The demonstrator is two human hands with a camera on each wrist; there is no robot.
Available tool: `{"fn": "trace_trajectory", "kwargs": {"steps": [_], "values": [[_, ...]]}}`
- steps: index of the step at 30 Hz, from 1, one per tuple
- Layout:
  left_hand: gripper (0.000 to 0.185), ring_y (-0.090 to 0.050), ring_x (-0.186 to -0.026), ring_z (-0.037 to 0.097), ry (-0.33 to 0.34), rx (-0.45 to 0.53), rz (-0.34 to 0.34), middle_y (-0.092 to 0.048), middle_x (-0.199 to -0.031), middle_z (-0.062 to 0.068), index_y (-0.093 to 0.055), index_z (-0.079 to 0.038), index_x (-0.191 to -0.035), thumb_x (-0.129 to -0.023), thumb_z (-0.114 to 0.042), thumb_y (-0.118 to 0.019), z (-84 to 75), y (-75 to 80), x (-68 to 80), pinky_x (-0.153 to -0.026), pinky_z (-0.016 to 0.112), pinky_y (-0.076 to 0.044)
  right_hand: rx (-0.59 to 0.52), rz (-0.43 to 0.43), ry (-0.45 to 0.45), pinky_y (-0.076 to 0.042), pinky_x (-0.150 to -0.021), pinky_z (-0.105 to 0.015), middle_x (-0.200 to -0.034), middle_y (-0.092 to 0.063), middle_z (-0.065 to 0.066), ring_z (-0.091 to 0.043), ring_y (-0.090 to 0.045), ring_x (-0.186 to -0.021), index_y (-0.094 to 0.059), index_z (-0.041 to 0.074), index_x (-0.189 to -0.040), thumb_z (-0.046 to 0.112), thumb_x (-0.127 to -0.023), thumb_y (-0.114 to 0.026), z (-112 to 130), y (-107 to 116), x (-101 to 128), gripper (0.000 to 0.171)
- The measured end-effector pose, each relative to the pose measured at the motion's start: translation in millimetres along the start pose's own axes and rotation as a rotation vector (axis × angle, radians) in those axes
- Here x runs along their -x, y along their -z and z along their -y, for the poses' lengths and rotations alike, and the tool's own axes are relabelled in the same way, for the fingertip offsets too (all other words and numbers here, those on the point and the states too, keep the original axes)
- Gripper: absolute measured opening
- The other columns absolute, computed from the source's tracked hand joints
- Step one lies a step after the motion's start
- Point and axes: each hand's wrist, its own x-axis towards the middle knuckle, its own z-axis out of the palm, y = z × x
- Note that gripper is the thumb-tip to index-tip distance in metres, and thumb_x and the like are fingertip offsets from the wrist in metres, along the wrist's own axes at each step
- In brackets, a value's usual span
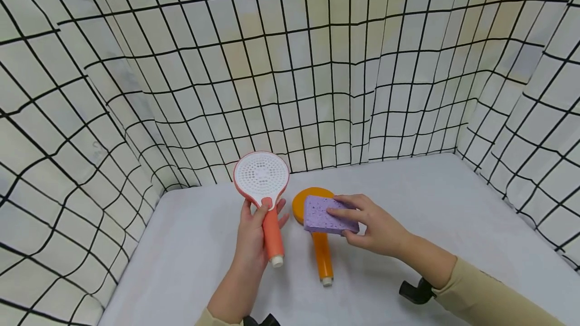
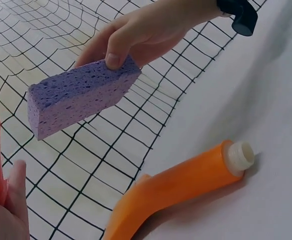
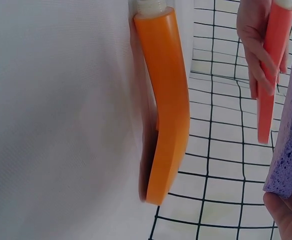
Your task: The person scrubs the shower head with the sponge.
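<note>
Above the table [image 1: 453, 205], a coral shower head [image 1: 262, 177] is gripped upright, face toward the camera, by the left hand [image 1: 251, 238], while at its 3 o'clock a purple sponge [image 1: 330, 214] is pinched by the right hand [image 1: 376, 228], lifted over the orange shower head [image 1: 322, 253].

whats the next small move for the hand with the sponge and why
Probably carry the purple sponge left onto the white face of the red shower head. The right hand holds it lifted above the orange shower head, and the left hand holds the red one upright beside it.

The left hand [image 1: 251, 238] holds one shower head [image 1: 263, 185] upright, left of a second shower head [image 1: 317, 230] lying on the table [image 1: 453, 215]. The right hand [image 1: 376, 225] holds a sponge [image 1: 327, 214] above the second head.
</note>
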Motion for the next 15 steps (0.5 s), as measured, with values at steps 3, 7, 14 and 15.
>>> {"fn": "trace_trajectory", "kwargs": {"steps": [3,7,14,15], "values": [[0.076,-0.064,-0.112,0.026,0.020,-0.164,-0.061,-0.047,-0.140,0.007,-0.009,-0.036,-0.158,-0.099,-0.042,-0.057,1.2,0.4,1.2,-0.083,0.041,-0.058,-0.005,-0.001,0.002,-0.051,-0.097,-0.041,-0.145,-0.050,-0.003,-0.023,-0.048,-0.127,-0.063,0.030,-0.135,0.018,-0.084,-0.076,-0.6,0.2,0.2,0.054],[0.080,-0.064,-0.105,0.023,0.035,-0.215,-0.094,-0.048,-0.137,0.009,-0.005,-0.039,-0.158,-0.098,-0.048,-0.057,-0.4,0.9,1.0,-0.080,0.036,-0.059,0.001,-0.005,0.005,-0.051,-0.098,-0.040,-0.145,-0.051,-0.004,-0.022,-0.048,-0.127,-0.063,0.030,-0.135,0.018,-0.083,-0.076,-2.2,0.3,1.1,0.055],[0.079,-0.062,-0.103,0.021,0.064,-0.111,-0.087,-0.043,-0.139,0.013,-0.007,-0.037,-0.159,-0.099,-0.033,-0.058,0.0,2.4,-0.8,-0.088,0.031,-0.056,0.018,-0.001,-0.003,-0.052,-0.097,-0.039,-0.145,-0.051,-0.003,-0.021,-0.049,-0.126,-0.062,0.031,-0.136,0.018,-0.083,-0.076,-4.2,0.0,2.6,0.056],[0.076,-0.062,-0.104,0.022,0.060,-0.107,-0.081,-0.042,-0.140,0.013,-0.008,-0.036,-0.159,-0.100,-0.031,-0.056,1.2,3.0,-0.9,-0.089,0.032,-0.056,0.018,-0.001,-0.005,-0.052,-0.097,-0.039,-0.145,-0.050,-0.002,-0.021,-0.049,-0.126,-0.062,0.031,-0.136,0.018,-0.083,-0.076,-4.4,0.0,2.7,0.056]]}}
